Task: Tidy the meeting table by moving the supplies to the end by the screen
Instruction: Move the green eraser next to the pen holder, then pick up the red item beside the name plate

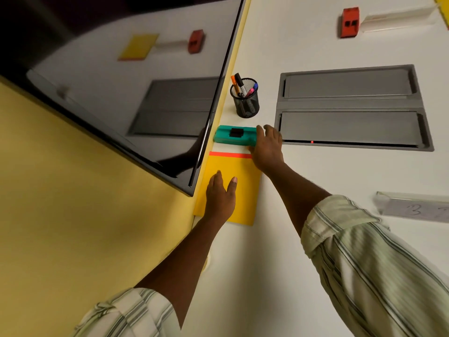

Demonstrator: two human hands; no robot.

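A yellow pad [245, 176] with an orange top strip lies on the white table [279, 239] right beside the black screen [109, 93]. My left hand [220, 195] rests flat on the pad, fingers straight. Just beyond the pad sits a green whiteboard eraser [233, 135]. My right hand [266, 147] touches its right end with straight fingers and partly covers it. A black mesh pen cup [246, 103] holding several markers stands beyond the eraser.
A grey cable hatch [352, 108] is set into the table to the right. A red eraser [349, 21] and a clear name stand [398, 19] sit at the far right. Another clear stand [413, 206] lies nearer at the right.
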